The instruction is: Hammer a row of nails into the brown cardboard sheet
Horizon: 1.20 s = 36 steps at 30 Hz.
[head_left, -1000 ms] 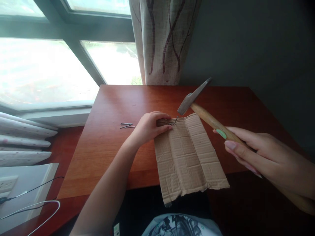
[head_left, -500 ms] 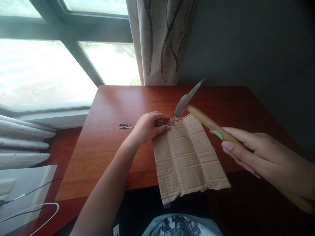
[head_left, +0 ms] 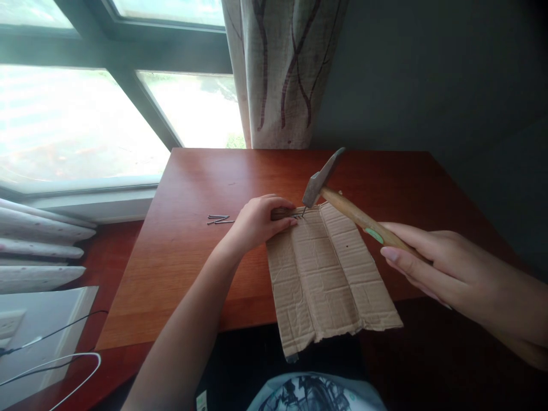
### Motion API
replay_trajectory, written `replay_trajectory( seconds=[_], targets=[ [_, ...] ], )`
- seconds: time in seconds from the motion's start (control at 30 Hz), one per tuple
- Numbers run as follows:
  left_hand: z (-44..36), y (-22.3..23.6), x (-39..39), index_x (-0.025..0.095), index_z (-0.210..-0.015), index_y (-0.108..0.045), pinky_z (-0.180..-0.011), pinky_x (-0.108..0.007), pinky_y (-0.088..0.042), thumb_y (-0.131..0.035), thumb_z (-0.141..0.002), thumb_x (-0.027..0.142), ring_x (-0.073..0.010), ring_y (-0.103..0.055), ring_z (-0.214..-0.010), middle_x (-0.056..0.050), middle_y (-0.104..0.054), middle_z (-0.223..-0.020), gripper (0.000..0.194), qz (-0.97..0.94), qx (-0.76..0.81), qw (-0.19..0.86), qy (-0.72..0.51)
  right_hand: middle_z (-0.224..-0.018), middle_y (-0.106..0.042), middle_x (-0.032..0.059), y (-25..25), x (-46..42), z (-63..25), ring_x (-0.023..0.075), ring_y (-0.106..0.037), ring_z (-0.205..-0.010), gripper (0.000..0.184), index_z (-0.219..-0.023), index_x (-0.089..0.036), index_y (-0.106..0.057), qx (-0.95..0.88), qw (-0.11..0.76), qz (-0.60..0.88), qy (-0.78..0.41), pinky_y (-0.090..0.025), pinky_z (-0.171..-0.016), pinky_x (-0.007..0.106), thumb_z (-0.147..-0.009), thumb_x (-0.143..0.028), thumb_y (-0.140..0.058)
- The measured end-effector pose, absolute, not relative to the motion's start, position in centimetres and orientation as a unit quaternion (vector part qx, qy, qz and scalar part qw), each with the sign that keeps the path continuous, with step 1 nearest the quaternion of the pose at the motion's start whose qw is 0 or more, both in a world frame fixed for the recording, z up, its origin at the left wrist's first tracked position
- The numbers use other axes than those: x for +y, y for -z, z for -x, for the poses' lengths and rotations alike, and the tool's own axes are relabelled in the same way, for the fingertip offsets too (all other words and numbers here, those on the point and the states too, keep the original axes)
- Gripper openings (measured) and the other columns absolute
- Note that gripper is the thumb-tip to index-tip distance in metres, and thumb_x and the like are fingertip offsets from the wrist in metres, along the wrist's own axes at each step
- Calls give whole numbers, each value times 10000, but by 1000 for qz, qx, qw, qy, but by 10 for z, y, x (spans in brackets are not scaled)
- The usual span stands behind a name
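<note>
My right hand [head_left: 432, 260] is closed around the wooden handle of a hammer [head_left: 355, 214] with a green label. The hammer's metal head is tilted, its face at the top of an upright nail [head_left: 303, 211]. Just left of that nail, my left hand [head_left: 252, 222] pinches a narrow brown piece [head_left: 280, 213] between thumb and fingers; its material is hard to make out. Beneath lies a creased sheet of cardboard [head_left: 329, 274], its near end hanging past the table edge. Several loose nails [head_left: 218, 218] lie left of my left hand.
The reddish wooden table [head_left: 192, 182] stands by a window [head_left: 188, 108] and a patterned curtain [head_left: 278, 74]. Cables [head_left: 64, 359] hang at the lower left, near a wall socket [head_left: 11, 325]. A dark wall [head_left: 428, 74] is at the right.
The hammer head has come down and its far tip has swung lower, bringing the face onto the nail. My right hand has shifted slightly left; my left hand keeps its place.
</note>
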<state>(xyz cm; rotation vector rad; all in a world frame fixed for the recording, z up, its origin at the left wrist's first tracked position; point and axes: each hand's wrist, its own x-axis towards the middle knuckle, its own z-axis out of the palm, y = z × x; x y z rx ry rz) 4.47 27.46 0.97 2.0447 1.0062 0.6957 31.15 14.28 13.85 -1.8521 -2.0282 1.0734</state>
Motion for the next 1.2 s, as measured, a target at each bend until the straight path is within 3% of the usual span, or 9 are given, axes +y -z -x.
replay_trajectory(
  seconds=[0.07, 0.2, 0.33, 0.4, 0.53, 0.63, 0.73, 0.97, 1.2],
  targets=[
    [-45, -10, 274, 214, -1076, -795, -867, -334, -607, -784, -845, 288, -243, -755, -1018, -73, -796, -1117, 243, -797, 391, 370, -273, -763, -734, 33, -140, 142, -313, 252, -679, -638, 464, -1323, -261, -695, -690, 105, 623, -354, -556, -616, 359, -1025, -559, -499],
    [-44, -10, 275, 215, -1062, -797, -857, -333, -605, -787, -844, 297, -244, -756, -1011, -74, -798, -1111, 232, -800, 394, 364, -271, -619, -666, -4, -140, 139, -315, 249, -620, -515, 489, -1395, -283, -650, -680, 113, 635, -348, -585, -656, 411, -1021, -563, -508],
    [-44, -9, 275, 209, -1069, -796, -877, -337, -604, -786, -846, 298, -244, -755, -1014, -75, -796, -1116, 240, -800, 391, 366, -271, -948, -773, 65, -136, 140, -310, 316, -734, -911, 448, -1339, -282, -681, -690, 121, 624, -347, -586, -851, 430, -1033, -552, -497],
    [-45, -9, 275, 207, -1079, -794, -881, -336, -606, -786, -844, 290, -242, -754, -1014, -75, -793, -1124, 249, -797, 391, 372, -272, -888, -761, 54, -135, 141, -309, 311, -736, -899, 449, -1338, -270, -678, -689, 107, 625, -349, -585, -833, 423, -1043, -545, -481],
    [-45, -10, 275, 213, -1072, -793, -877, -331, -601, -789, -841, 283, -237, -754, -1000, -69, -794, -1107, 242, -798, 393, 370, -267, -575, -636, -13, -137, 139, -312, 265, -645, -546, 488, -1394, -266, -651, -681, 100, 637, -348, -593, -697, 428, -1034, -552, -487],
    [-45, -11, 275, 211, -1061, -795, -877, -333, -593, -792, -842, 281, -235, -753, -993, -69, -794, -1101, 229, -801, 396, 363, -265, -927, -790, 65, -137, 136, -314, 316, -734, -809, 476, -1385, -280, -655, -685, 118, 630, -347, -597, -781, 433, -1022, -551, -510],
    [-45, -11, 274, 204, -1066, -794, -872, -328, -591, -790, -844, 271, -234, -752, -1000, -71, -792, -1110, 232, -800, 395, 366, -266, -1250, -760, 82, -133, 137, -313, 341, -709, -1101, 452, -1379, -276, -647, -691, 106, 618, -358, -566, -925, 431, -1042, -528, -483],
    [-46, -12, 274, 192, -1070, -795, -865, -332, -580, -786, -848, 296, -236, -751, -990, -70, -793, -1104, 246, -797, 399, 373, -259, -1117, -794, 68, -126, 138, -316, 291, -754, -959, 482, -1413, -261, -639, -700, 110, 627, -323, -593, -836, 371, -1062, -531, -447],
    [-45, -10, 275, 181, -1082, -796, -884, -343, -577, -782, -850, 293, -246, -743, -1019, -79, -789, -1122, 258, -797, 398, 376, -257, -1176, -791, 75, -120, 137, -315, 297, -756, -968, 456, -1392, -266, -653, -698, 106, 618, -346, -593, -798, 374, -1066, -504, -441]
  ],
)
